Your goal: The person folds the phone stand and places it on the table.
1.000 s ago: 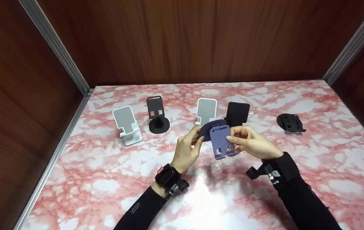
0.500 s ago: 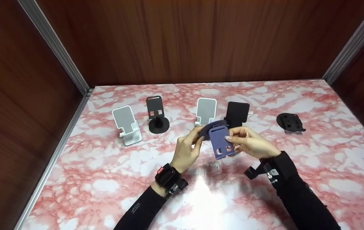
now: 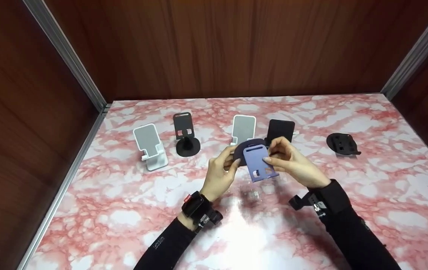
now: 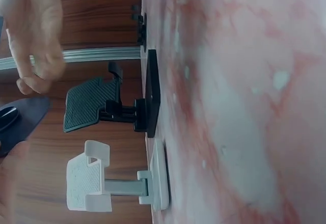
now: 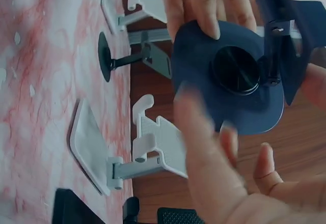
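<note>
In the head view, both hands hold a purple-blue folding phone stand [image 3: 256, 161] above the middle of the table. My left hand [image 3: 219, 174] pinches its dark rounded base [image 5: 196, 61] at the left edge, thumb in front and fingers behind. My right hand [image 3: 298, 165] lays its thumb on the right edge of the slotted plate; its other fingers are bent, partly hidden behind the stand. The right wrist view shows a round black disc [image 5: 236, 70] on the base and the hinged arm [image 5: 272, 46] joining the plate. One right finger is blurred there.
Behind the hands stand a white phone stand [image 3: 244, 127] and a black phone stand [image 3: 281, 129]. Farther left are another white stand [image 3: 149, 144] and a round-based black stand [image 3: 186, 137]. A folded black stand [image 3: 343, 144] lies at right. Wood-grain panels [image 3: 236, 48] enclose the table.
The plate's lower end has risen slightly and its face looks lighter. My right index finger has lifted and bent, while the thumb stays on the plate. My left hand has hardly moved.
</note>
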`<state>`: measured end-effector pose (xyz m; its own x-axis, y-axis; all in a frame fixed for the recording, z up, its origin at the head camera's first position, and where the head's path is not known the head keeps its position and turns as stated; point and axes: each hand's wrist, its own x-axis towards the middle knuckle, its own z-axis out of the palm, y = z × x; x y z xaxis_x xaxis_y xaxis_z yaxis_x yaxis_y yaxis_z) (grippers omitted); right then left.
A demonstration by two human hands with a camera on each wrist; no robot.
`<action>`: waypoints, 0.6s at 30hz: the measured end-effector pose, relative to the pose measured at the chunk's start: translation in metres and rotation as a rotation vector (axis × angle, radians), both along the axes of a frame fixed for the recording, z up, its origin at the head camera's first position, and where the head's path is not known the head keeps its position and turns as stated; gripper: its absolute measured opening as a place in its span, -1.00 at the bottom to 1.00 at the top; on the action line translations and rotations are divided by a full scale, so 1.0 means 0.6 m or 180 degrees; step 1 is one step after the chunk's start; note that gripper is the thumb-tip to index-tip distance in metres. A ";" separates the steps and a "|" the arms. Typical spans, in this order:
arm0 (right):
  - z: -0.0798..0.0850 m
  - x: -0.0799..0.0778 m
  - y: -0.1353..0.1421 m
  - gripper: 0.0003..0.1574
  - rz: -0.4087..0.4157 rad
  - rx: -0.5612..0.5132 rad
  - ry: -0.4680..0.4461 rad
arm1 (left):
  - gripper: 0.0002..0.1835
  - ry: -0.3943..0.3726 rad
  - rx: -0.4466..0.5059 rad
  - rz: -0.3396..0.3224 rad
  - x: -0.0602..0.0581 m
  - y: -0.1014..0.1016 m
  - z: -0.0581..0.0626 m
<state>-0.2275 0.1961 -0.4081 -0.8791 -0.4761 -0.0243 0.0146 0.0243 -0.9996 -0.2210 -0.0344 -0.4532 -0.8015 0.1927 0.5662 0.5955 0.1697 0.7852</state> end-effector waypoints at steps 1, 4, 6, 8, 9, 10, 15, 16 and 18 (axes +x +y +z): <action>0.000 0.000 0.000 -0.56 -0.0024 0.0049 0.0033 | -0.68 -0.0049 0.0045 -0.0031 0.000 0.000 0.000; -0.001 -0.001 0.002 -0.53 0.0027 0.0078 0.0080 | -0.67 -0.0188 0.0150 -0.0111 -0.001 0.001 0.000; -0.003 -0.002 0.004 -0.55 0.0112 0.0003 0.0055 | -0.66 -0.0278 0.0196 -0.0153 -0.001 0.002 0.001; -0.005 -0.003 0.005 -0.60 0.0180 -0.0106 0.0009 | -0.64 -0.0370 0.0257 -0.0200 -0.002 0.002 0.001; -0.006 -0.004 0.005 -0.62 0.0212 -0.0174 -0.0019 | -0.64 -0.0423 0.0290 -0.0221 -0.002 0.002 0.002; -0.007 -0.005 0.004 -0.65 0.0236 -0.0252 -0.0063 | -0.63 -0.0469 0.0323 -0.0244 -0.002 0.003 0.002; -0.011 -0.007 0.002 -0.70 0.0282 -0.0560 -0.0176 | -0.62 -0.0606 0.0423 -0.0311 -0.003 0.004 0.002; -0.011 -0.007 0.001 -0.71 0.0274 -0.0580 -0.0172 | -0.62 -0.0619 0.0427 -0.0317 -0.003 0.004 0.002; -0.011 -0.007 0.001 -0.71 0.0251 -0.0584 -0.0145 | -0.63 -0.0660 0.0435 -0.0332 -0.003 0.004 0.003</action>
<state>-0.2316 0.1967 -0.4144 -0.8389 -0.5435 0.0301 0.0652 -0.1553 -0.9857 -0.2228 -0.0319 -0.4515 -0.8828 0.2135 0.4184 0.4283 -0.0001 0.9036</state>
